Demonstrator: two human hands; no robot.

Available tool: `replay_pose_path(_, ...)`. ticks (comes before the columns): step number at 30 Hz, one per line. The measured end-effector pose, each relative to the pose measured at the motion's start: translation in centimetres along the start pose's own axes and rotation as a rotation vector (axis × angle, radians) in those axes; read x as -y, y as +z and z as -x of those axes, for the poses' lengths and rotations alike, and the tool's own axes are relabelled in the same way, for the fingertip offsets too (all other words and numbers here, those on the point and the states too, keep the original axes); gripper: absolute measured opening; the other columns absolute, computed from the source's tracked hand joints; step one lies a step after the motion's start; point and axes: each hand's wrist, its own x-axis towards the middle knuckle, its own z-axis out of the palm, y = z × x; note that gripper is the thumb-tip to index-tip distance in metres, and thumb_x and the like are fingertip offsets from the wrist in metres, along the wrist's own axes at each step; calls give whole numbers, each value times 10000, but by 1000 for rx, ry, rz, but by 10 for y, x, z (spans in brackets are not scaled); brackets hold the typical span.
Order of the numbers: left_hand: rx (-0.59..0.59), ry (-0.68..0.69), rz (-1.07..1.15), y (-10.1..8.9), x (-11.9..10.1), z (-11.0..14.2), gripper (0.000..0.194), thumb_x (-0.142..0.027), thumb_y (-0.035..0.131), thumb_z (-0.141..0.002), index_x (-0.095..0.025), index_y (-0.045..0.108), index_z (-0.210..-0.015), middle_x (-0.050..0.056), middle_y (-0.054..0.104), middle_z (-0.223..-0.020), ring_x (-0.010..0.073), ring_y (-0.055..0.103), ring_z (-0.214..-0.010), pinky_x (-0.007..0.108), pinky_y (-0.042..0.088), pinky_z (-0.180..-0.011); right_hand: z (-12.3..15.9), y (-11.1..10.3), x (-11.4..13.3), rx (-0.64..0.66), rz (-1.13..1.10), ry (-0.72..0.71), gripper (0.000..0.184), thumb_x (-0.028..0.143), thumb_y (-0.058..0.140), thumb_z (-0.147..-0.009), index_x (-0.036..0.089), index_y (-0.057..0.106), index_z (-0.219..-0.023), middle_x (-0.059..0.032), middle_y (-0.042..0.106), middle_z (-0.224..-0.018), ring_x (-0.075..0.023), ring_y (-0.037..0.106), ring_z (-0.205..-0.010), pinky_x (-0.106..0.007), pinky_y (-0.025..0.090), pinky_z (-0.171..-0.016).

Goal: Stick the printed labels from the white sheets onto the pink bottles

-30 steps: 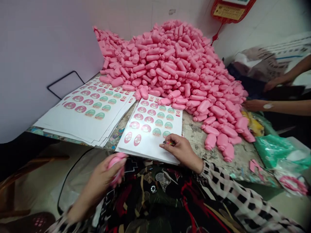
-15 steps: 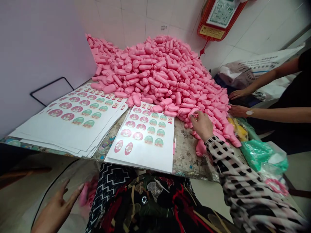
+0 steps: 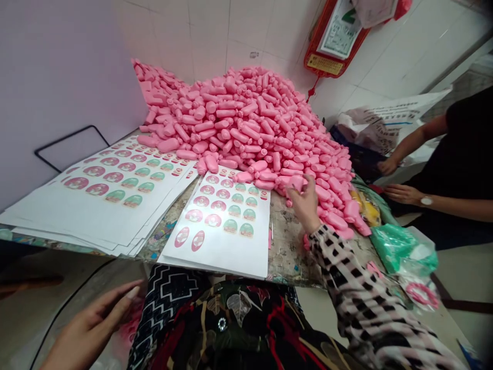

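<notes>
My right hand [image 3: 305, 204] is at the front edge of a big heap of small pink plastic bottles [image 3: 246, 118]. Its thumb and fingers close around one pink bottle [image 3: 296, 182], partly hidden by the fingers. Low at the left, my left hand [image 3: 96, 321] is held below table height with the fingers stretched out and nothing in it. Behind that hand, a clear bag with pink pieces [image 3: 131, 324] shows in part. In front of the heap lies a sheet of pink and green stickers [image 3: 227, 252].
A thick stack of sticker sheets [image 3: 73, 216] covers the table's left side. A green plastic bag [image 3: 400, 246] and a yellow packet [image 3: 365, 208] are on the right. A co-worker's hands [image 3: 402, 194] are beyond them, near a white sack [image 3: 404, 115]. A red calendar [image 3: 335, 36] hangs on the wall.
The view has shifted a little. My right hand has opened from a pinch and closed around a bottle. My left hand has come slightly inward. The co-worker's hands have drawn back from the heap.
</notes>
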Motion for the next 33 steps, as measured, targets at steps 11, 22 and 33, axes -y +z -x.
replay_pose_path(11, 525, -38, 1018, 80, -92, 32, 457, -374, 626, -797, -198, 544, -1210, 98, 641, -1155, 195, 636, -951, 312, 506, -817, 182, 34, 87, 1076, -479, 3, 457, 319, 620, -774, 263, 459, -1198, 2, 583, -920, -137, 553, -785, -261, 460, -692)
replay_pose_path(22, 511, -254, 1193, 54, -75, 26, 423, -471, 497, -858, -193, 498, -1178, 116, 645, -1084, 198, 675, -765, 413, 548, -726, 134, 52, 70, 919, 104, -420, 264, 342, 405, -922, 244, 616, -1048, -31, 567, -929, -150, 546, -816, -282, 405, -739)
replay_pose_path(33, 117, 206, 467, 48, -71, 20, 222, -299, 712, -700, -188, 599, -856, -21, 622, -730, 125, 584, -673, 256, 479, -678, 140, 74, 82, 739, 438, -541, 213, 320, 373, -939, 230, 564, -962, -40, 556, -951, -161, 550, -764, -271, 314, -574)
